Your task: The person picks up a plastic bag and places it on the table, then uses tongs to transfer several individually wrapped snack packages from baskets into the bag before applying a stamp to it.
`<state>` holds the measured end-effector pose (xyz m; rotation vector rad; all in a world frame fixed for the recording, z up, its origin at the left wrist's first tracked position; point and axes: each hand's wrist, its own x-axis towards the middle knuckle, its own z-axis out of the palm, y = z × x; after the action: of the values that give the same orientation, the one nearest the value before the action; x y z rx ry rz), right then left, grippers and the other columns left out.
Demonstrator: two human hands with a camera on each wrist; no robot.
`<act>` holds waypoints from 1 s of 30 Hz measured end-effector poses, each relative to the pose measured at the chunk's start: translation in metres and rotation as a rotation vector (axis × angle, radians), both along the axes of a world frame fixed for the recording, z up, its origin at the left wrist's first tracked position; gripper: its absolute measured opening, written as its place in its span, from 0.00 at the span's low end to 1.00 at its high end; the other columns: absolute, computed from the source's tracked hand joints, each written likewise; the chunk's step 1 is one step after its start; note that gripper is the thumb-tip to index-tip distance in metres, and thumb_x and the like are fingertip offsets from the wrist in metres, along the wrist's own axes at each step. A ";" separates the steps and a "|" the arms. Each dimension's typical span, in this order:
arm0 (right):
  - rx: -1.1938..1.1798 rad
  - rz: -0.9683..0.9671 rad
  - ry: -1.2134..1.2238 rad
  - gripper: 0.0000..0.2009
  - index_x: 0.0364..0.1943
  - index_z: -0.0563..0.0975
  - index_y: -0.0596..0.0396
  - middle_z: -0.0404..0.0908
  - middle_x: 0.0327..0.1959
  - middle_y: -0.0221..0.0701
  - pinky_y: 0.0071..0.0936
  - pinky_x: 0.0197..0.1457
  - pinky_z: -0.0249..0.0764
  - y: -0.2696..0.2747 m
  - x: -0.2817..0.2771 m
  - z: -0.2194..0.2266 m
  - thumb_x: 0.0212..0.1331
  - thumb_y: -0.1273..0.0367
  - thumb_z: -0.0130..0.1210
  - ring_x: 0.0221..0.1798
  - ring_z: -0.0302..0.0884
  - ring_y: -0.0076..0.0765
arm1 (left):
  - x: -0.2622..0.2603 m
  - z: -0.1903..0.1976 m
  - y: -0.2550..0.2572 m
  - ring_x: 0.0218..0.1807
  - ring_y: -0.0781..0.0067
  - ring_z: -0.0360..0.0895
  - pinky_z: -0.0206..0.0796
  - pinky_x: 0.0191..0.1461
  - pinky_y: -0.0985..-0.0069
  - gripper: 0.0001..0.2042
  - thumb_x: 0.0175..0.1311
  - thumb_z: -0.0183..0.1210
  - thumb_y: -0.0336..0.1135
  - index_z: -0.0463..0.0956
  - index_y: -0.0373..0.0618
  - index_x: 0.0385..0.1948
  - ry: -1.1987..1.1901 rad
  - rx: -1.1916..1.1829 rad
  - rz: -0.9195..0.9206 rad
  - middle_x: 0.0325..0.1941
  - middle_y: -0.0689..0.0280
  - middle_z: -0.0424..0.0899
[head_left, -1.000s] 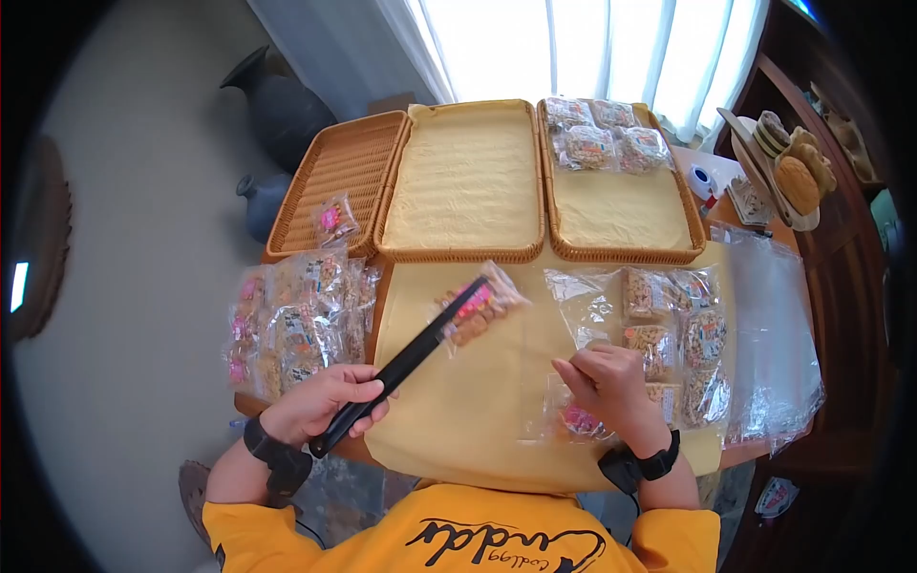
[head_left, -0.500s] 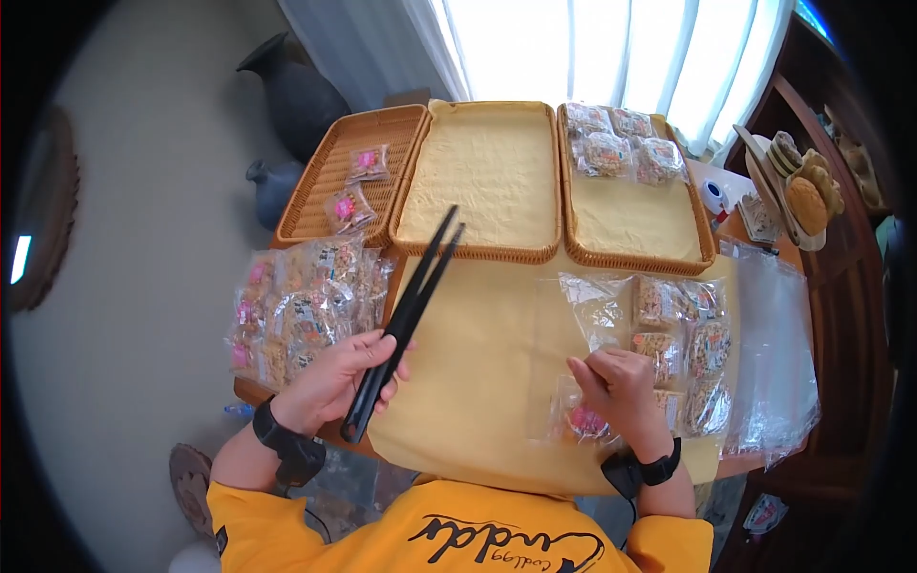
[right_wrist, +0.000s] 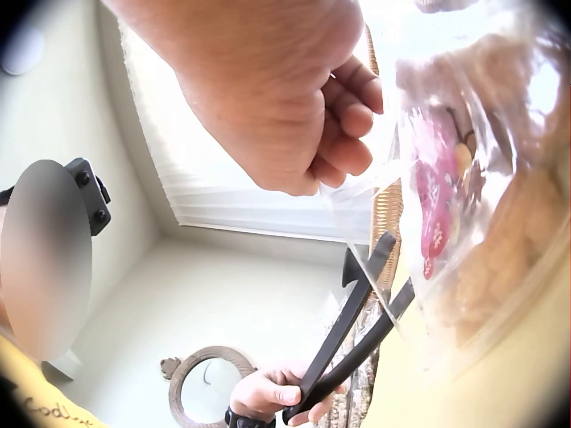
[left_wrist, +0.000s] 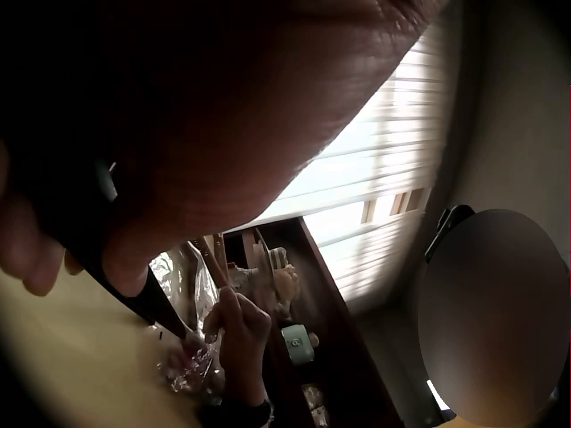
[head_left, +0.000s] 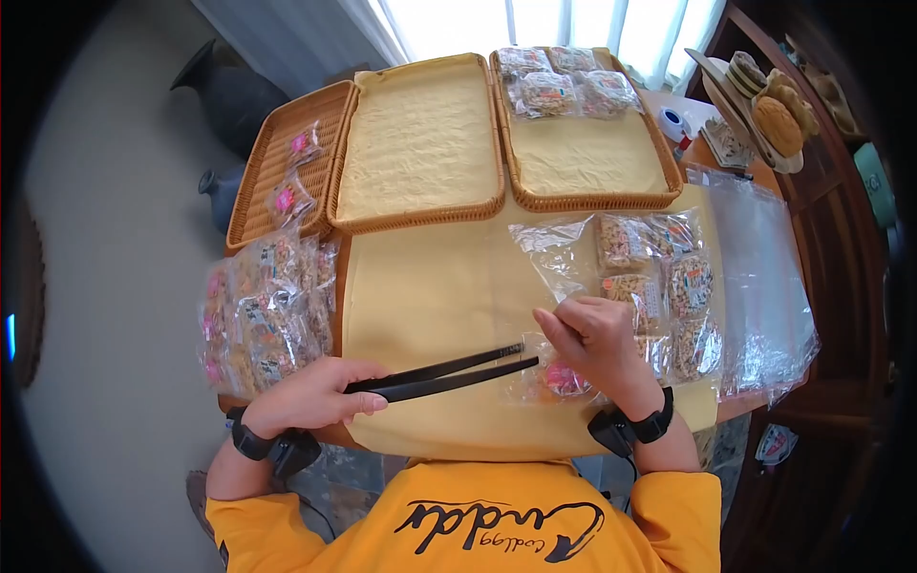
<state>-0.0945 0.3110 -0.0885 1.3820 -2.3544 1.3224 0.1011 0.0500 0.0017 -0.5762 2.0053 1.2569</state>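
Observation:
My left hand (head_left: 315,393) grips black tongs (head_left: 458,380), which reach rightward low over the cloth with their tips a little apart and nothing between them. Those tips are beside a pink-labelled snack packet (head_left: 567,380), seen through clear plastic in the right wrist view. With curled fingers, my right hand (head_left: 600,334) pinches the edge of a large clear plastic bag (head_left: 554,250). Several wrapped snack packets (head_left: 690,286) lie in rows to the right of that hand. Two pink-labelled packets (head_left: 289,199) lie in the left wicker basket (head_left: 250,205).
A cloth-lined basket (head_left: 425,143) stands in the middle; the right basket (head_left: 592,199) bears several packets at its far end. Filled bags (head_left: 272,310) are piled at the table's left. Flat clear bags (head_left: 759,286) lie at the right edge, below a tape dispenser (head_left: 674,124).
The tongs carried a pink-labelled packet to the left basket and let it go, so two lie there now. They then swung back right, toward the right hand, which kept its hold on the bag.

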 end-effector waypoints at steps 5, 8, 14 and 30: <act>-0.005 0.026 -0.032 0.17 0.14 0.70 0.52 0.66 0.11 0.34 0.35 0.18 0.61 0.000 0.000 -0.001 0.55 0.68 0.64 0.15 0.67 0.41 | -0.025 -0.018 0.013 0.26 0.78 0.74 0.70 0.34 0.78 0.20 0.67 0.58 0.41 0.74 0.39 0.55 -0.023 0.054 -0.154 0.31 0.66 0.80; 0.006 0.026 0.006 0.17 0.13 0.69 0.52 0.66 0.10 0.34 0.35 0.18 0.61 0.000 -0.001 -0.002 0.55 0.68 0.64 0.14 0.67 0.40 | -0.045 -0.021 0.027 0.27 0.82 0.73 0.68 0.35 0.81 0.15 0.68 0.58 0.39 0.74 0.39 0.50 -0.009 0.035 -0.238 0.29 0.71 0.76; -0.009 0.021 0.012 0.17 0.13 0.69 0.52 0.66 0.10 0.34 0.36 0.18 0.61 0.000 -0.001 0.001 0.55 0.68 0.64 0.14 0.66 0.41 | -0.035 -0.033 0.020 0.26 0.81 0.75 0.68 0.32 0.79 0.10 0.69 0.54 0.36 0.74 0.38 0.38 -0.005 0.141 -0.159 0.27 0.69 0.77; 0.028 -0.037 0.007 0.18 0.13 0.66 0.55 0.62 0.10 0.35 0.33 0.17 0.57 0.000 0.002 0.005 0.53 0.73 0.64 0.13 0.63 0.40 | 0.027 0.018 -0.046 0.29 0.81 0.75 0.76 0.30 0.80 0.14 0.73 0.50 0.41 0.71 0.40 0.49 0.500 0.581 1.020 0.33 0.68 0.78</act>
<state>-0.0924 0.3111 -0.0836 1.3416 -2.3902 1.2779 0.1277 0.0042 0.0200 -1.1185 1.5311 2.6858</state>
